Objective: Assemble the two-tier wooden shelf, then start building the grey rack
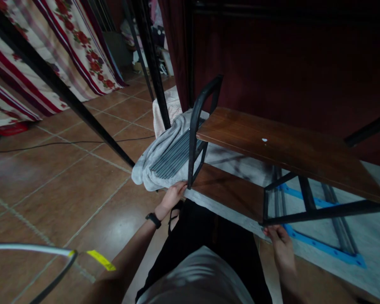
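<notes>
In the head view, a small two-tier shelf with a wooden top board (291, 147), a wooden lower board (229, 190) and a black metal frame (194, 122) stands on a grey-covered surface (209, 204). My left hand (175, 195) has its fingers closed at the frame's lower left corner. At the lower right corner, my right hand (279, 237) pinches the frame's end, its fingertips partly hidden. Left of the shelf lies a folded grey blanket (142, 169) with a bundle of dark grey slats (172, 156) on it. A blue plastic rack (316, 242) with grey tubes lies at the right, partly under the frame.
Black metal posts (152, 59) and a slanting black bar (66, 97) rise at the left. A dark red panel (288, 71) stands behind the shelf. A cable (66, 142) crosses the tiled floor (91, 190). A flowered curtain (63, 46) hangs beyond.
</notes>
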The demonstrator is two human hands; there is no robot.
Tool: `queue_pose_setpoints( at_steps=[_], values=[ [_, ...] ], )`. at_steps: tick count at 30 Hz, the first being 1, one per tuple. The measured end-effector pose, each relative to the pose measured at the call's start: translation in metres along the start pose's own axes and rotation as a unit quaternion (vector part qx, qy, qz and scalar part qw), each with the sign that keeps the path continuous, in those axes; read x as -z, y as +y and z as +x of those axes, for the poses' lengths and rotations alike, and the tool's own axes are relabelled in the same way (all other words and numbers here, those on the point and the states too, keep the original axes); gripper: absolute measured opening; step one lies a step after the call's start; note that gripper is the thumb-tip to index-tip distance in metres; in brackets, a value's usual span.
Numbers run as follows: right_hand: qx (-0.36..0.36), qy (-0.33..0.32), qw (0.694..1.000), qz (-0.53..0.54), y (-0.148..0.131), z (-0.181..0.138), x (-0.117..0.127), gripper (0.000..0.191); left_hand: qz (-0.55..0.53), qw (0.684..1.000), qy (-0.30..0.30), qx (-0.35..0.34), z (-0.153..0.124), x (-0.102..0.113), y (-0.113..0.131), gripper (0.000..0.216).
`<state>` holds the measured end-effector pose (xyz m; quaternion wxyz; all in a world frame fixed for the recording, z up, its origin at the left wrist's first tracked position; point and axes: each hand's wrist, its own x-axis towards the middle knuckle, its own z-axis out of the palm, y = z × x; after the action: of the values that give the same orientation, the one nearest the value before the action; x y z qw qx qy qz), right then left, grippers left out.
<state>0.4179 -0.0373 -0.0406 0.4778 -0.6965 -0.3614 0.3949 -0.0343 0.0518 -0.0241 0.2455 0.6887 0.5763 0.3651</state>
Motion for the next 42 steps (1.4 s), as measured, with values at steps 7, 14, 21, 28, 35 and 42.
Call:
queue_pose_setpoints(
  at_steps=[7, 14, 21, 28, 35, 42],
  values=[
    [0.004, -0.001, 0.999, -0.032, 0.0, 0.001, 0.003, 0.04, -0.032, 0.999, 0.011, 0.029, 0.002, -0.005, -0.003, 0.023],
    [0.0, 0.011, 0.998, -0.058, -0.01, 0.0, 0.002, 0.043, 0.099, 0.993, -0.023, -0.059, -0.002, -0.001, -0.003, 0.027],
    [-0.033, -0.002, 0.999, 0.016, 0.009, 0.007, 0.006, 0.04, 0.226, 0.966, -0.061, -0.11, -0.002, 0.005, 0.001, 0.026],
    [-0.039, -0.004, 0.996, 0.075, 0.01, 0.001, 0.005, 0.036, 0.239, 0.959, -0.082, -0.128, 0.0, 0.011, 0.004, 0.02],
    [-0.056, -0.01, 0.998, 0.006, 0.003, 0.0, 0.009, 0.038, 0.277, 0.945, -0.104, -0.136, 0.0, 0.015, 0.007, 0.026],
    [-0.058, -0.008, 0.998, 0.016, 0.009, 0.005, 0.01, 0.04, 0.327, 0.928, -0.136, -0.115, 0.001, 0.02, 0.017, 0.03]
  ],
)
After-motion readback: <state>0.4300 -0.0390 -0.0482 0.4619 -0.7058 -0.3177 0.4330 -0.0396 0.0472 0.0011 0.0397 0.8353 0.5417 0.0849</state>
